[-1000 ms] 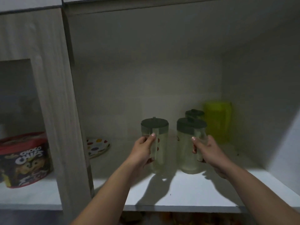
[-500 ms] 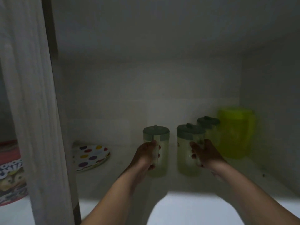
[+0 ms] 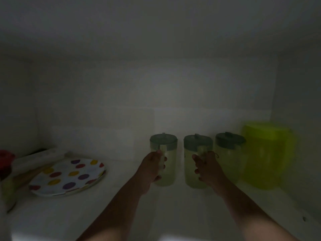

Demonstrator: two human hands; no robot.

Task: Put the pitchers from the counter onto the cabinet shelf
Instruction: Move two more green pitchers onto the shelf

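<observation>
Deep inside the dim cabinet, three pale clear pitchers with grey-green lids stand in a row on the white shelf [image 3: 121, 214]. My left hand [image 3: 152, 169] is wrapped around the handle of the left pitcher [image 3: 167, 164]. The handle of the middle pitcher [image 3: 192, 173] is gripped by my right hand [image 3: 206, 167]. Both pitchers are upright, their bases at shelf level. The third pitcher [image 3: 229, 153] stands just right of my right hand, with a bright yellow-green pitcher [image 3: 265, 157] beside it near the right wall.
A white plate with coloured dots [image 3: 67, 176] lies on the shelf at the left, with a red object [image 3: 6, 160] and a pale bundle behind it at the left edge. The cabinet's right wall [image 3: 298, 119] is close to the yellow-green pitcher.
Both hands have pushed their pitchers deeper into the cabinet, level with the third pitcher. The view has moved inside, past the wooden divider, and grown darker.
</observation>
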